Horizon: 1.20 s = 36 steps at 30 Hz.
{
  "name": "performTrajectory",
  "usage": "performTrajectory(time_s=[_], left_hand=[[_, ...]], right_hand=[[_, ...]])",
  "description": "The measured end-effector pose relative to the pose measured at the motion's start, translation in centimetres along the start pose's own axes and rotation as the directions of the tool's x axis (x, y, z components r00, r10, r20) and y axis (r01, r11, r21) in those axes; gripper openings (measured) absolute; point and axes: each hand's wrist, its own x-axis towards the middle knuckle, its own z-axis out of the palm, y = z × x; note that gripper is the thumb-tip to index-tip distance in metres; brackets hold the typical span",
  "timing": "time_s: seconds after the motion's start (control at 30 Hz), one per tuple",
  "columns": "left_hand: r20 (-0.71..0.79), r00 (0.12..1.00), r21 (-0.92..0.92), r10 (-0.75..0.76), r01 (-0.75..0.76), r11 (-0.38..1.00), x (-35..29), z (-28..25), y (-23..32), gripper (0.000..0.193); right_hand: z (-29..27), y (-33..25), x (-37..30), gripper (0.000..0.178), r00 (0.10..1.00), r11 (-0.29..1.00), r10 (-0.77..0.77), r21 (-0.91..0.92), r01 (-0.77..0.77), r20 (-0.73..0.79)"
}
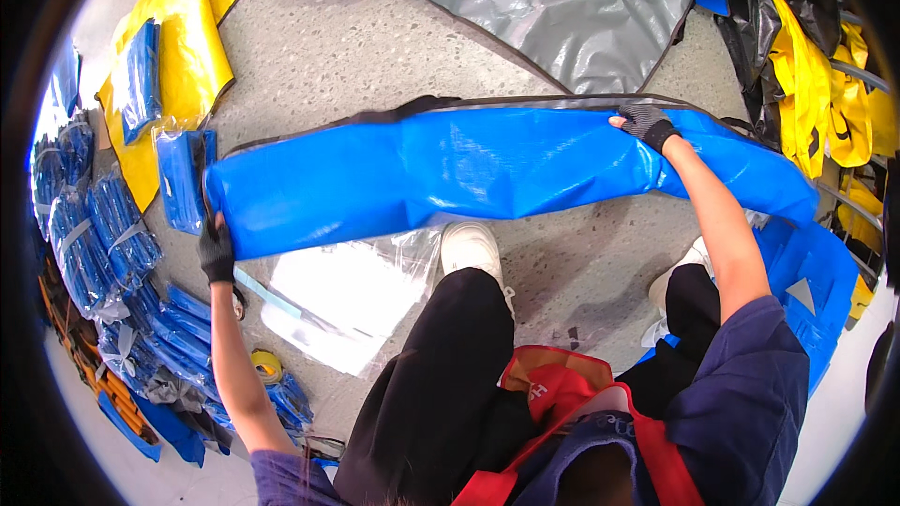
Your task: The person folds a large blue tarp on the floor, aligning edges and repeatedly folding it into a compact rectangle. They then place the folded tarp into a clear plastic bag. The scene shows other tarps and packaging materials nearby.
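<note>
A long blue plastic tarp, folded into a strip with a dark-edged far side, stretches across in front of me. My left hand, in a dark fingerless glove, grips its left end at the near corner. Farther to the right, my right hand, gloved the same way, is closed on the strip near its far edge, partly hiding the fold there. Beyond my right hand the strip sags toward the right. Under its near side lies a clear plastic bag or sheet on the floor.
Several bagged blue bundles are piled at the left, beside a yellow sheet. A large grey tarp lies at the far side. Yellow material hangs at the right, near another blue sheet. A yellow tape roll sits near my left forearm.
</note>
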Motion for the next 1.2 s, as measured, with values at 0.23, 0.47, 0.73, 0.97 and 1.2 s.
performTrajectory(time_s=[0.23, 0.47, 0.73, 0.97, 1.2], left_hand=[[0.173, 0.985, 0.604, 0.002, -0.108, 0.79, 5.3, 5.2, -0.1, 0.036], [-0.283, 0.955, 0.801, -0.09, 0.287, 0.525, 6.3, 5.7, 1.5, 0.056], [0.554, 0.167, -0.524, 0.815, -0.691, 0.498, -3.1, 21.6, 48.9, 0.044], [0.472, -0.483, -0.59, 0.738, -0.795, -0.143, -8.7, 30.0, 64.8, 0.066], [0.526, -0.33, -0.654, 0.784, -0.746, 0.125, -18.1, 37.0, 70.2, 0.078]], right_hand=[[-5.7, -1.1, -1.9, 0.054, 0.952, 0.955, -0.183, 0.273, 0.113, 0.244], [-0.7, 0.1, 0.6, 0.049, 0.984, 0.967, -0.175, 0.196, 0.164, 0.04], [-2.0, 0.6, -4.5, 0.067, 0.984, 0.956, -0.18, 0.238, 0.172, 0.014], [0.2, 8.7, -24.3, 0.096, 0.961, 0.972, -0.224, 0.103, 0.21, 0.161], [14.9, 19.2, -34.7, 0.03, 0.945, 0.98, -0.151, 0.079, 0.181, -0.289]])
